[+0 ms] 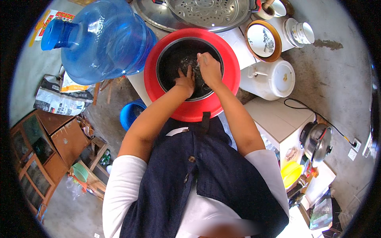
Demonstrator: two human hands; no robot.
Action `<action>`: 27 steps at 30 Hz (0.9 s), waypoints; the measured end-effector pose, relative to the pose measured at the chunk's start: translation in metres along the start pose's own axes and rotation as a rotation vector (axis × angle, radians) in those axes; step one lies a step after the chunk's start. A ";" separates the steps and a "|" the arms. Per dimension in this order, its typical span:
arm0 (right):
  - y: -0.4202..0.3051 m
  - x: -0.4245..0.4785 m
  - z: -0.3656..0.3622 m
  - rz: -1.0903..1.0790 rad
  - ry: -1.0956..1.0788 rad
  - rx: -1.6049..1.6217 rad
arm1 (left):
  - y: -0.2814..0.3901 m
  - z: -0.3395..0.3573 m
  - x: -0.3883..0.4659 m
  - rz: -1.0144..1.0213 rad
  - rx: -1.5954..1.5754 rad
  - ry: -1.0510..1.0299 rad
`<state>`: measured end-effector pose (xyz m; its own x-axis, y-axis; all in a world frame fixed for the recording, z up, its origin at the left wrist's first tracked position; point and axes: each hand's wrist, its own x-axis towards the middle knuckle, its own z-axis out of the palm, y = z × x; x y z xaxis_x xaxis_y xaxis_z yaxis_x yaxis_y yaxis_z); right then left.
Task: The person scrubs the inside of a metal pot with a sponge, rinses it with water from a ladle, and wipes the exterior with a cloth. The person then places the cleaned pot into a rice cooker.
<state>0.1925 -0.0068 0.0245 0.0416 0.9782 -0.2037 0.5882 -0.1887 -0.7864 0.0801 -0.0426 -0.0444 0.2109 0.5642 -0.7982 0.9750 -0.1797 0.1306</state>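
Note:
A dark round pot (170,55) with a pale metal rim sits inside a wide red plastic basin (229,67) in front of me. Both of my hands are inside the pot. My left hand (186,81) rests low in it with fingers spread, near a wet, whitish patch. To its right, my right hand (209,67) is curled with the thumb side up; something pale and shiny shows at its fingers, too small to name. Whether liquid fills the pot is hard to tell.
A large blue water bottle (101,38) lies at the left. A perforated steel steamer tray (208,12) is beyond the basin. Right of it are a brown-rimmed bowl (277,49), stacked cups (305,32) and a white plastic container (268,78). A blue bucket (126,114) stands lower left.

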 end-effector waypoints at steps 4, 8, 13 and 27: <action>-0.015 -0.001 -0.013 -0.061 0.014 0.069 | -0.012 -0.026 -0.018 0.306 0.292 -0.004; -0.018 0.000 -0.018 -0.350 0.104 -0.048 | -0.004 -0.019 -0.009 0.356 0.413 0.040; 0.001 0.005 -0.027 -0.545 0.152 -0.232 | -0.001 -0.026 0.001 0.303 0.378 0.086; 0.003 0.001 -0.029 -0.537 0.267 -0.022 | -0.013 -0.018 -0.010 0.312 0.398 0.027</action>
<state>0.2178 -0.0041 0.0392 -0.0665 0.9248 0.3745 0.5992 0.3371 -0.7262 0.0663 -0.0316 -0.0278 0.4952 0.4544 -0.7405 0.7642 -0.6333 0.1225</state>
